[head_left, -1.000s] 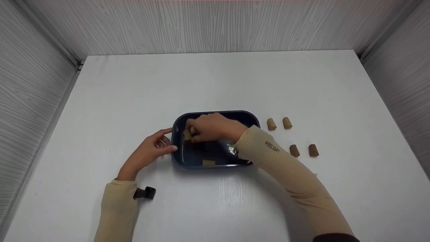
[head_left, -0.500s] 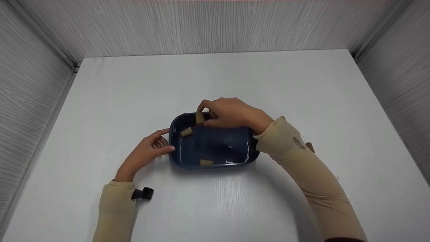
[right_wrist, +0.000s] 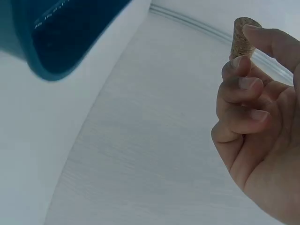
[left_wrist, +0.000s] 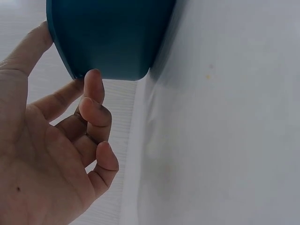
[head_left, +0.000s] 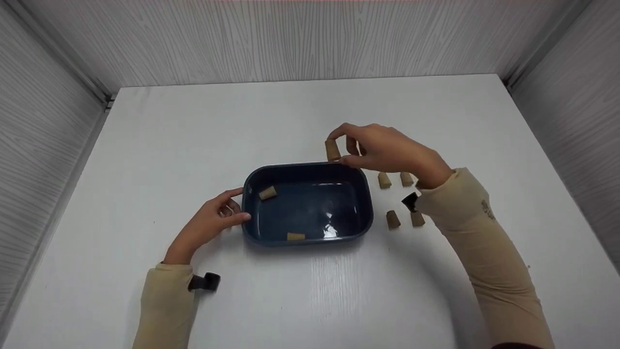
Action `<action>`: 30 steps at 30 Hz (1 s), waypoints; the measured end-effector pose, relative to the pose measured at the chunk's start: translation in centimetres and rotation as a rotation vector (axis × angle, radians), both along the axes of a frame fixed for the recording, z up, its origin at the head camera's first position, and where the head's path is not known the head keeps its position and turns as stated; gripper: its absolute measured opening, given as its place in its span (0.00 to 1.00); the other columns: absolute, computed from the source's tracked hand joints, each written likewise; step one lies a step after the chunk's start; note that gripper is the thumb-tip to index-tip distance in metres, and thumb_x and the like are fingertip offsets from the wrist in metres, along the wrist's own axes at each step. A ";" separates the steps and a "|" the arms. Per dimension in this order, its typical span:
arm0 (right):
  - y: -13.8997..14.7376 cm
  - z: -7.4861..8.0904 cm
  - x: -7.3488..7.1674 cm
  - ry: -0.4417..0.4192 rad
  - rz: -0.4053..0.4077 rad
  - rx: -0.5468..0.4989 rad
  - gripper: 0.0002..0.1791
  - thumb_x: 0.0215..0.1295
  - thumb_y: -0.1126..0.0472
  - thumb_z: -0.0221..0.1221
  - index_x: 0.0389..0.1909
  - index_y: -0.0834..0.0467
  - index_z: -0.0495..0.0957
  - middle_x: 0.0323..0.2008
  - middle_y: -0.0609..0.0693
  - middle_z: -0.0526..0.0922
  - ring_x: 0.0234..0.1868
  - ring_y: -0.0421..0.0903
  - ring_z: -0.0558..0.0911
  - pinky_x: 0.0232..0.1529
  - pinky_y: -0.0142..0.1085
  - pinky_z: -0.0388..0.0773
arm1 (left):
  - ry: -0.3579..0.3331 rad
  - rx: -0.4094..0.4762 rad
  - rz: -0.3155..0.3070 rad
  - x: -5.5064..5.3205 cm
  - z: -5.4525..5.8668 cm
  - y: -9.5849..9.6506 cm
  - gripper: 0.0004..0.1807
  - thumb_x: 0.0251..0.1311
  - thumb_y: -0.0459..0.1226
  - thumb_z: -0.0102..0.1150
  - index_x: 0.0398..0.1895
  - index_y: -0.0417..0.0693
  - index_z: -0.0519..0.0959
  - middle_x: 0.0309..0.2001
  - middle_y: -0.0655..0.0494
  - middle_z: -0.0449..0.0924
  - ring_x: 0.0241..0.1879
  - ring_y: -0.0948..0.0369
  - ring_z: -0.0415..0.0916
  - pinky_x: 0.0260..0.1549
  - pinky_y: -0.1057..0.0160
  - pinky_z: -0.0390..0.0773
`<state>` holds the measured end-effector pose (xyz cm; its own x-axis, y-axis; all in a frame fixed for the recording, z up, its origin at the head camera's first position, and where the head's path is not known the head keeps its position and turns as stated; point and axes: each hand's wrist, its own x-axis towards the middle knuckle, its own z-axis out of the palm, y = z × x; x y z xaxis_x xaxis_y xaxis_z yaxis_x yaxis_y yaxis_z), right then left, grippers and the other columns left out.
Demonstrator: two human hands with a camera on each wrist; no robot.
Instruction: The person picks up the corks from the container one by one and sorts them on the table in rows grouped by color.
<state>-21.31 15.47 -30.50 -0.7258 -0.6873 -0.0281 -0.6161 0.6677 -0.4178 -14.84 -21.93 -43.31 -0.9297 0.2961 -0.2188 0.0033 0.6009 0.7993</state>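
In the head view a dark blue tray (head_left: 369, 208) stands mid-table. Inside it lie two tan corks, one (head_left: 268, 193) at the left end and one (head_left: 296, 236) by the near wall. My left hand (head_left: 213, 215) touches the tray's left end with straight thumb and forefinger, its other fingers bent and free of the tray. Just beyond the far rim, my right hand (head_left: 387, 147) pinches a tapered cork (head_left: 332, 150) end to end between thumb and forefinger. The right wrist view gives this cork's (right_wrist: 243, 40) speckled side, with the remaining fingers curled below it.
Right of the tray, two lighter corks (head_left: 384, 181) lie under and beside my right hand. Two darker corks (head_left: 393, 219) sit nearer me, one partly behind the black wrist camera (head_left: 410, 201). Pale wood-grain walls (head_left: 310, 41) border the white table (head_left: 271, 300).
My right hand has risen out of the tray with a cork and moved right, past the far rim. The left hand keeps its place at the tray's left end.
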 end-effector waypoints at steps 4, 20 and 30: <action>2.7 -0.1 0.7 0.030 -0.036 -0.050 0.22 0.68 0.58 0.57 0.62 0.51 0.69 0.34 0.49 0.79 0.29 0.44 0.74 0.31 0.35 0.71 | -0.001 -0.013 0.006 0.0 0.1 0.1 0.37 0.59 0.51 0.64 0.71 0.53 0.64 0.40 0.51 0.74 0.32 0.60 0.69 0.29 0.65 0.69; 14.8 -4.0 3.7 0.059 -0.185 -0.198 0.23 0.67 0.67 0.57 0.63 0.55 0.69 0.28 0.45 0.75 0.22 0.36 0.68 0.23 0.30 0.67 | 0.001 -0.004 0.003 -0.1 0.3 -0.2 0.37 0.60 0.49 0.64 0.71 0.52 0.64 0.41 0.50 0.75 0.33 0.60 0.70 0.29 0.65 0.68; 18.5 -6.5 5.0 -0.047 -0.293 -0.064 0.22 0.67 0.63 0.58 0.61 0.51 0.70 0.33 0.48 0.77 0.27 0.35 0.71 0.25 0.31 0.69 | 0.004 -0.024 0.016 0.1 0.4 -0.7 0.37 0.59 0.50 0.64 0.71 0.52 0.65 0.41 0.50 0.75 0.33 0.60 0.69 0.30 0.65 0.68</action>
